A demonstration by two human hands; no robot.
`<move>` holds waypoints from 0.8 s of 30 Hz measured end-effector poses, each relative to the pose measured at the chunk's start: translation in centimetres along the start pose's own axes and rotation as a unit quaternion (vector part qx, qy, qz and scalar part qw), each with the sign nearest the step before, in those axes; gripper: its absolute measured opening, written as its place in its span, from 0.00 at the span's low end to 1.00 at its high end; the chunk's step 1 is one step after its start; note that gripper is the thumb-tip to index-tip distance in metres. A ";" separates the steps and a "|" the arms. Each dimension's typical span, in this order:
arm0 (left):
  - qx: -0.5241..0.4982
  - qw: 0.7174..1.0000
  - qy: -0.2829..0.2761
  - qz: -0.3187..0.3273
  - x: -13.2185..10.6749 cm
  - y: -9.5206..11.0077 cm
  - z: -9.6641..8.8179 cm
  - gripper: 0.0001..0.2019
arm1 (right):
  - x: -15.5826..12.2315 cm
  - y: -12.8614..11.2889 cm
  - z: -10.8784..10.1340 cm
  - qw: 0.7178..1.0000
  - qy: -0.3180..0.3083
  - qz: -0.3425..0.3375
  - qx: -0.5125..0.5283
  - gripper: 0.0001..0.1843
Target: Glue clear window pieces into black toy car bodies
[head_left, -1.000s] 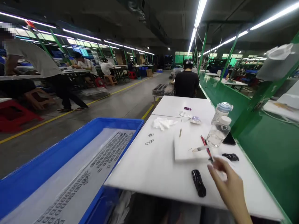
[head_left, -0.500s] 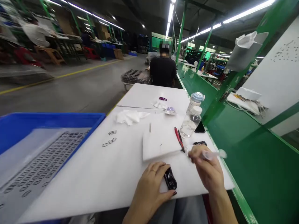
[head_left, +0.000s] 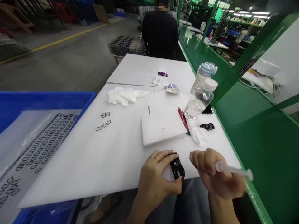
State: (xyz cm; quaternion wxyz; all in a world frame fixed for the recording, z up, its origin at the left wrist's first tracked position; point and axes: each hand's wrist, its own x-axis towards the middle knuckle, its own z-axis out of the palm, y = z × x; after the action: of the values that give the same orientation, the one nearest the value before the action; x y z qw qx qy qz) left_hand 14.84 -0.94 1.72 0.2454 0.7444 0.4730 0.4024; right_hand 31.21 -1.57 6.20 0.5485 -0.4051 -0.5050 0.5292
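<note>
My left hand (head_left: 155, 179), with a ring on one finger, grips a small glossy black car-shaped part (head_left: 177, 168) at the near edge of the white table (head_left: 116, 161). My right hand (head_left: 213, 172) is closed round a clear syringe-like applicator (head_left: 233, 169), whose fine tip points left toward the black part. The applicator's rear end sticks out to the right over the green bench edge. A white foam pad (head_left: 162, 127) lies just beyond both hands.
A red and black pen (head_left: 183, 119), a white cloth (head_left: 201, 135), another black part (head_left: 207, 126), two bottles (head_left: 201, 96) and a phone sit at right. Crumpled wipes (head_left: 125, 95) and small black rings (head_left: 104, 121) lie farther left. A blue tray (head_left: 35, 102) of rings stands at left. A person in black sits ahead.
My view tilted down and closer to the table. Both hands drew nearer the front edge, with the black part turned in my left hand and the applicator tip brought toward it.
</note>
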 end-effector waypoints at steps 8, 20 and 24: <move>-0.017 1.000 -0.007 -0.006 0.3 0.3 -0.4 0.24 | 1.5 0.0 2.1 0.959 -0.059 -0.011 0.278 0.34; -0.027 1.000 -0.004 -0.010 0.3 0.2 -0.3 0.23 | 1.4 0.4 2.1 0.956 -0.057 0.000 0.289 0.34; -0.026 1.000 -0.004 -0.008 0.2 0.1 -0.3 0.23 | 1.2 0.4 2.3 0.959 -0.045 -0.019 0.279 0.33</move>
State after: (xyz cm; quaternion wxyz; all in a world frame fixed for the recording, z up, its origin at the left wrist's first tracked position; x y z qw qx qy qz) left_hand 14.74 -0.83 2.03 0.2698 0.7356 0.4676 0.4091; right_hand 28.77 -0.54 6.30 0.6265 -0.2020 -0.3687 0.6564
